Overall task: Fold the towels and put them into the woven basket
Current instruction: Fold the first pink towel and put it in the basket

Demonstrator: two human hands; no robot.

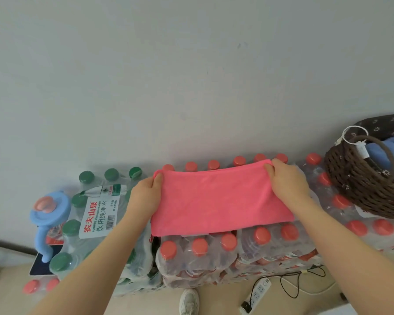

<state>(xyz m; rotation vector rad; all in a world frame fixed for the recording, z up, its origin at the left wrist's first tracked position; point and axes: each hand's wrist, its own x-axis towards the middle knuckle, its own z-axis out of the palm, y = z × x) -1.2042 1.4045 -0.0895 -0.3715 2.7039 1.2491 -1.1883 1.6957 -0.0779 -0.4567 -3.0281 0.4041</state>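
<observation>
Both hands, left (146, 194) and right (288, 180), pinch pink towel (218, 203) far corners; soft, light, probably microfibre.

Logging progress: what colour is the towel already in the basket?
Blue towel, seen in the woven basket, head view.

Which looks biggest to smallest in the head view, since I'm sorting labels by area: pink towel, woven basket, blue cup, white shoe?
1. pink towel
2. woven basket, cut off by the frame edge, so its rank is unsure
3. blue cup
4. white shoe, farther away and partly cropped
</observation>
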